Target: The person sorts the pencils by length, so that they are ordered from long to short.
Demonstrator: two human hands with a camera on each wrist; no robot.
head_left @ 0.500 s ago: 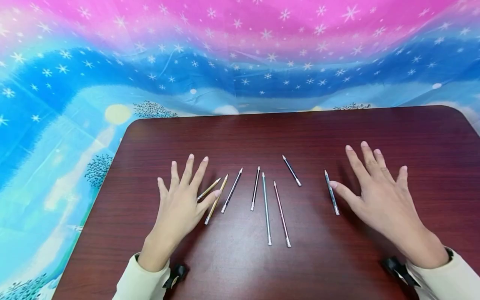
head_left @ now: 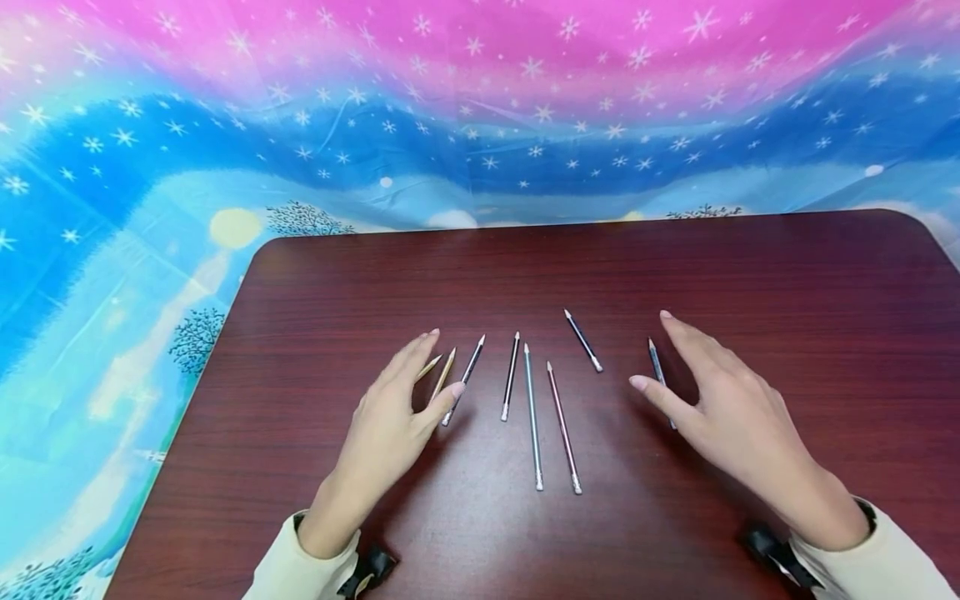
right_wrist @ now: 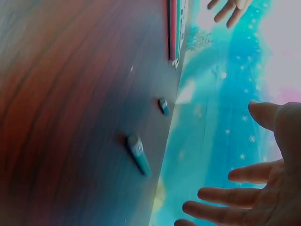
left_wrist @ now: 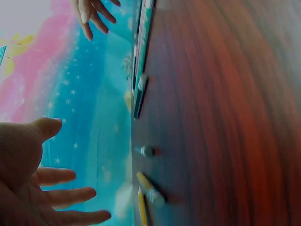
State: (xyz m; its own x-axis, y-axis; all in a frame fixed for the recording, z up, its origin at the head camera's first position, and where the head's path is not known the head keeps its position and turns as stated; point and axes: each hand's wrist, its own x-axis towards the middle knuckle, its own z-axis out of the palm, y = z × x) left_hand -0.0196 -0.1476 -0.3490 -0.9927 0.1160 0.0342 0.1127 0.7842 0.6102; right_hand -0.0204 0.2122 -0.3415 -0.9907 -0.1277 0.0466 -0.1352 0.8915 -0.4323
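Observation:
Both hands hover above the table with nothing in them. My left hand (head_left: 386,429), fingers extended and thumb apart, partly covers two gold pencils (head_left: 447,364); its thumb tip overlaps a dark pencil (head_left: 476,357). In the left wrist view, the fingers are raised off a gold pencil (left_wrist: 149,187). My right hand (head_left: 738,421), fingers also extended, hovers over a blue-green pencil (head_left: 656,360) and hides part of it. Between the hands lie a black pencil (head_left: 512,379), a long teal pencil (head_left: 532,417), a red pencil (head_left: 563,425) and a short dark blue pencil (head_left: 582,340).
The pencils lie spread on a dark red-brown wooden table (head_left: 480,550) with rounded far corners. Behind it and along its left side hangs a pink and blue snowflake cloth (head_left: 465,108). A black strap (head_left: 367,571) sits at the left cuff, another strap (head_left: 780,554) at the right.
Both hands have turned from palm-down and spread to more sideways, fingers closer together. The left hand has shifted right, the right hand slightly left. The pencils have not moved.

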